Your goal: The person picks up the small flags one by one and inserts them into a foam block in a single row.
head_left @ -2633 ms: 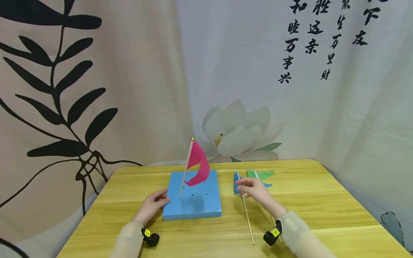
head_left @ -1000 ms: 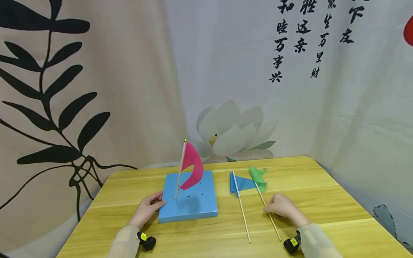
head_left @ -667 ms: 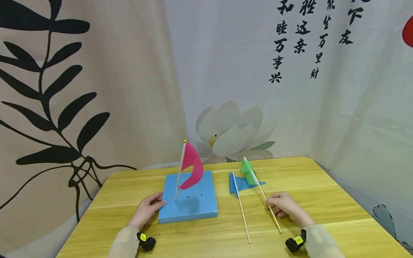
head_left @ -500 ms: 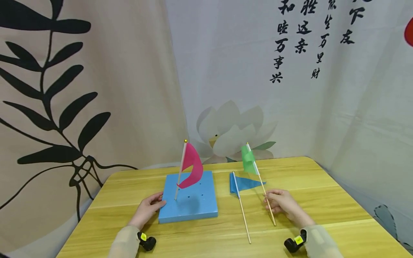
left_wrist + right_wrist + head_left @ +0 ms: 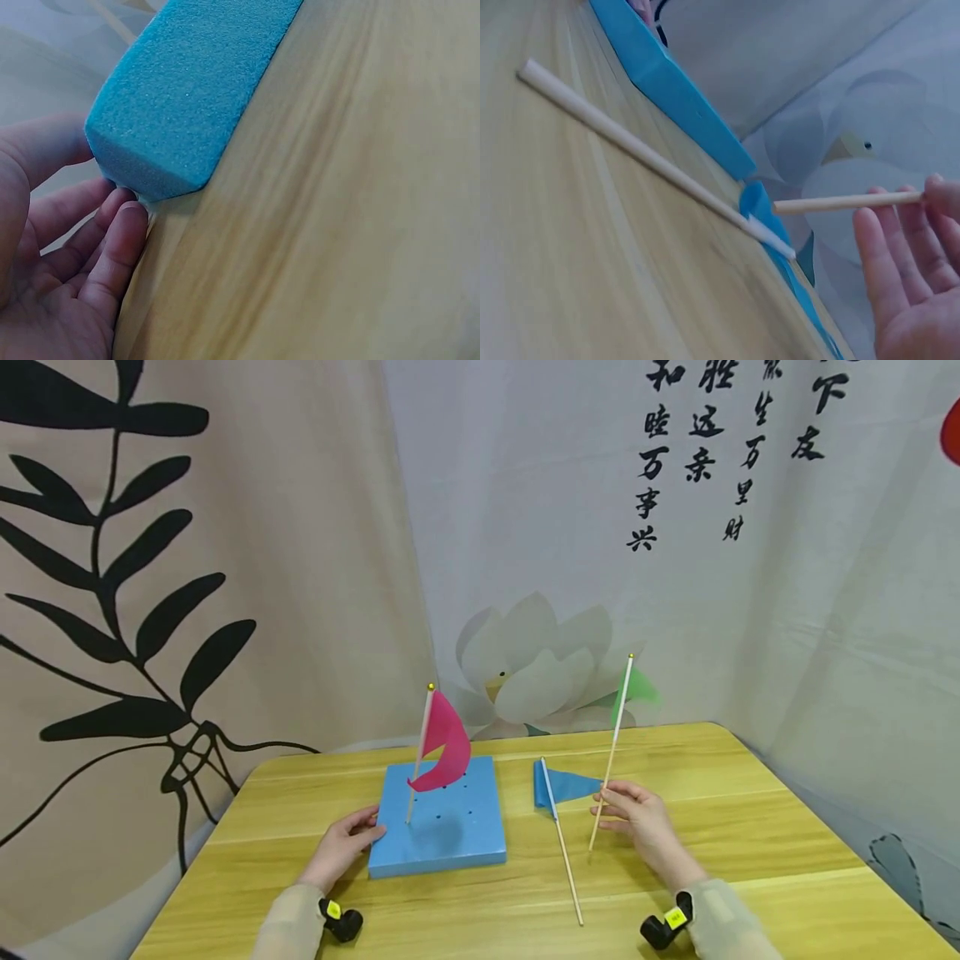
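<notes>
My left hand (image 5: pixel 347 846) holds the left edge of a blue foam block (image 5: pixel 480 843), the thumb and fingers meeting its corner (image 5: pixel 180 142) in the left wrist view. A pink flag (image 5: pixel 447 743) stands in the block, leaning slightly, and small holes show in the top. To the right, my right hand (image 5: pixel 637 822) pinches the wooden stick of a green flag (image 5: pixel 637 687) and holds it nearly upright, tilted right. The stick's lower end (image 5: pixel 810 203) points free in the right wrist view. Between block and right hand, a blue flag (image 5: pixel 570 785) lies on the table.
The wooden table (image 5: pixel 450 918) has its far edge close to a printed curtain (image 5: pixel 525 527). The blue flag's stick (image 5: pixel 570 868) runs toward the near edge, just left of the green flag's lower end.
My right hand has taken the green flag's stick, raised it from the table, turned it nearly upright and moved it left. The left hand, block and pink flag stay put.
</notes>
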